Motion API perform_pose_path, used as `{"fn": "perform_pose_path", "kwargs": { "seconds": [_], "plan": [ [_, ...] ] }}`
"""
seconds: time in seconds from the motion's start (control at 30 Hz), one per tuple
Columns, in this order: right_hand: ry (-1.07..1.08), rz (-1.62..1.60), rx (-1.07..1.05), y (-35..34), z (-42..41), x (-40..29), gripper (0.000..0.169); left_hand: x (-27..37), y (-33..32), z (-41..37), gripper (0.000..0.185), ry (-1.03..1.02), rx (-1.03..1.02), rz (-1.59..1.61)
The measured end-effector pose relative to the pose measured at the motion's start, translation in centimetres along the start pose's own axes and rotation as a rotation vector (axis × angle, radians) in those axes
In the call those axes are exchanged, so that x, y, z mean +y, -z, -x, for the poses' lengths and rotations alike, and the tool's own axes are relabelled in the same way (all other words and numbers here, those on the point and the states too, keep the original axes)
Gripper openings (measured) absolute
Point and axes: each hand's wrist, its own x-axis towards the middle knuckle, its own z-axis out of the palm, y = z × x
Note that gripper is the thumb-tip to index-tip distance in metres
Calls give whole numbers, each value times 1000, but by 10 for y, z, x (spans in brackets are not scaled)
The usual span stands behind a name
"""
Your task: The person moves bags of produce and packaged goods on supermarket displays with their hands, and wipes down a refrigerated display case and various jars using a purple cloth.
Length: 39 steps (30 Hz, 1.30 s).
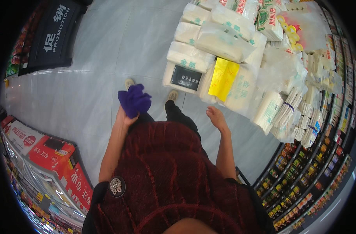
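My left hand (129, 118) is closed around a bunched purple cloth (134, 100), held out over the floor in front of my legs. My right hand (216, 117) hangs with bent fingers beside a stack of plastic-wrapped packs (192, 55) and holds nothing that I can see. On the near corner of that stack lie a small black sign (186, 77) with white writing and a yellow paper sheet (223, 78) with handwriting. Bundled packs (269, 112) stand at the stack's right end, out past my right hand.
Grey floor tiles (142, 38) lie ahead. Shelves of packaged goods (298, 175) curve along the right. At lower left is a display case (46, 172) with red and white printed panels (53, 153). A black promotion stand (52, 35) is at upper left.
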Motion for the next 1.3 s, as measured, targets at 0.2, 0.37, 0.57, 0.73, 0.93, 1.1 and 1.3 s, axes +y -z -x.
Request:
{"fn": "perform_pose_path", "kwargs": {
  "seconds": [0.2, 0.37, 0.57, 0.73, 0.93, 1.1, 1.3],
  "plan": [
    [-121, 42, 18, -49, 3, -48, 35, 96, -21, 6, 33, -19, -45, 51],
    [-173, -290, -260, -114, -16, -153, 38, 203, -10, 20, 39, -98, -258, 181],
    [-258, -381, -238, -138, -37, -229, 41, 287, 3, 51, 37, -214, -287, 264],
    [-482, -391, -214, -137, -54, -222, 38, 306, 17, 58, 35, -257, -236, 396],
    [-600, -350, -235, -152, -86, -217, 34, 315, 19, 55, 33, -139, -224, 489],
    [-507, -302, -296, -163, -138, -241, 31, 355, -18, 38, 42, -355, -127, 93],
    [-508, -425, -273, -152, -228, -286, 32, 421, -85, 21, 47, -313, -234, 209]
  ]
}}
